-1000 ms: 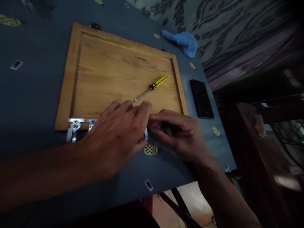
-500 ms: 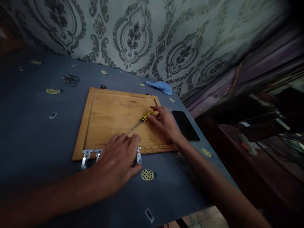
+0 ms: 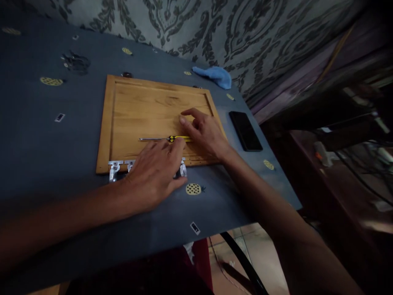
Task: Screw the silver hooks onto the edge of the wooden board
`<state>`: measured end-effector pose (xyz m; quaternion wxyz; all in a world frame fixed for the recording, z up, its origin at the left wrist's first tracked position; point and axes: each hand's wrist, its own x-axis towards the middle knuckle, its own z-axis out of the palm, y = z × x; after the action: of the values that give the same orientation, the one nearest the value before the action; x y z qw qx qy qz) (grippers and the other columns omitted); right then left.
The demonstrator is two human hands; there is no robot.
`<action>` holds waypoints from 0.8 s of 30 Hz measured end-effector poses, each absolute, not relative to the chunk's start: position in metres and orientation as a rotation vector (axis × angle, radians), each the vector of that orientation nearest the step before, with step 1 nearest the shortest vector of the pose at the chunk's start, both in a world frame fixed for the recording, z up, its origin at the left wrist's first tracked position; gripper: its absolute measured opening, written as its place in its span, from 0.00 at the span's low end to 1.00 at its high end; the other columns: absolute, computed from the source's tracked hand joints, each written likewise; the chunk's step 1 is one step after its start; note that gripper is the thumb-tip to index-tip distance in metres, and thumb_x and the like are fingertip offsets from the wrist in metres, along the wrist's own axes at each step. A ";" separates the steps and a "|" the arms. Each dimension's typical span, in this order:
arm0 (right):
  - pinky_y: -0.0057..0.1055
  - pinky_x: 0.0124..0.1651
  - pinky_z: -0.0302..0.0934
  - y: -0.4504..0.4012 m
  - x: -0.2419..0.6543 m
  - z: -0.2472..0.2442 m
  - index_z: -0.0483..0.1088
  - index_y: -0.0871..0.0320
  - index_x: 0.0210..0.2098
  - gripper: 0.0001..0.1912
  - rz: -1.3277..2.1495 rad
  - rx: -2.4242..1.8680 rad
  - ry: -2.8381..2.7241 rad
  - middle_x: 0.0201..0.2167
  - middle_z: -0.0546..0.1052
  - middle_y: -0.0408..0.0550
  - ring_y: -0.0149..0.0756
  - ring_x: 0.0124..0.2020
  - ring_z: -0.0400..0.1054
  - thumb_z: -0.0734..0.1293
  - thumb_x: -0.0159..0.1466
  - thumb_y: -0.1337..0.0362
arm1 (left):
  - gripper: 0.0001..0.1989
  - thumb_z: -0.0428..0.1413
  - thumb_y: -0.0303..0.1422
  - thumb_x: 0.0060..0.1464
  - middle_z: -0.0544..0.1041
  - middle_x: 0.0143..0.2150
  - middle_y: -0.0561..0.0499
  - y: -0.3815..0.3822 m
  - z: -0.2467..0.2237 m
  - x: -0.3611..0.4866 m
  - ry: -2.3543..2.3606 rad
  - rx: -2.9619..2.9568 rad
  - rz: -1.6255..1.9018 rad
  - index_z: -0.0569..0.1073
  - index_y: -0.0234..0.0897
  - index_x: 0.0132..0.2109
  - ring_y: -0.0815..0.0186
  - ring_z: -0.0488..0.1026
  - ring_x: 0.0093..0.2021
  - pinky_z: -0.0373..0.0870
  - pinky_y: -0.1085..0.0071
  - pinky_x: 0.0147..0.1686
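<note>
Tiled floor (image 3: 260,241) shows at the bottom of the frame, below the near edge of a table under a blue-grey cover (image 3: 227,205) printed with pineapples. Just left of the frame's middle, the left hand (image 3: 156,172) lies palm down across the near edge of the wooden panel (image 3: 144,106), over a row of metal hinges (image 3: 114,169); its fingers are bent, its thumb stretched toward the rightmost hinge, and I cannot tell whether they grip anything beneath. Close beyond those knuckles, the screwdriver (image 3: 169,139) lies nearly level across the frame over the panel, its shaft pointing left, its yellow and black handle beside the left index finger, partly hidden by it. Right of centre, the right hand (image 3: 207,133) is over the panel, released, with thumb and index finger apart and nothing between them; the handle's end sits just below that thumb, whether touching I can't make out. Farther right lies a black phone (image 3: 246,131). Past the panel come a crumpled blue cloth (image 3: 216,77) at upper right of centre, a blurred dark cluster (image 3: 76,63) at upper left, and patterned fabric (image 3: 172,20) along the top.
</note>
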<state>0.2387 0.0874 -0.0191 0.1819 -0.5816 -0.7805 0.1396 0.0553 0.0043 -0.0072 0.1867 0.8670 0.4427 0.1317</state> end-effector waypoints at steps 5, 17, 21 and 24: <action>0.31 0.37 0.56 0.074 0.250 -0.014 0.75 0.57 0.46 0.27 0.561 -1.376 -2.381 0.31 0.73 0.46 0.35 0.32 0.66 0.61 0.67 0.41 | 0.23 0.63 0.35 0.55 0.76 0.48 0.43 0.004 -0.004 0.056 1.249 2.443 0.357 0.62 0.34 0.52 0.49 0.73 0.52 0.71 0.52 0.51; 0.32 0.34 0.58 0.056 0.265 -0.020 0.72 0.56 0.35 0.08 0.646 -1.253 -2.208 0.31 0.74 0.44 0.34 0.31 0.66 0.71 0.62 0.58 | 0.20 0.63 0.32 0.55 0.76 0.48 0.44 0.003 -0.004 0.054 1.213 2.436 0.386 0.63 0.34 0.50 0.50 0.73 0.51 0.70 0.54 0.51; 0.29 0.25 0.56 0.048 0.273 -0.010 0.72 0.55 0.35 0.12 0.630 -1.187 -1.792 0.27 0.72 0.41 0.30 0.24 0.63 0.74 0.61 0.55 | 0.21 0.62 0.33 0.56 0.76 0.48 0.44 0.002 -0.005 0.054 1.211 2.447 0.387 0.62 0.34 0.52 0.51 0.72 0.50 0.69 0.55 0.49; 0.28 0.17 0.48 0.040 0.276 0.002 0.71 0.54 0.29 0.14 0.608 -1.052 -1.430 0.22 0.68 0.37 0.25 0.16 0.56 0.76 0.57 0.53 | 0.22 0.62 0.34 0.56 0.76 0.46 0.45 0.002 -0.008 0.053 1.183 2.460 0.441 0.62 0.35 0.52 0.53 0.72 0.47 0.69 0.57 0.47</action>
<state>0.2758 0.0397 0.0020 0.5911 -0.4521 -0.6146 0.2615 0.0526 0.0020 -0.0082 0.1874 0.8739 0.4202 0.1567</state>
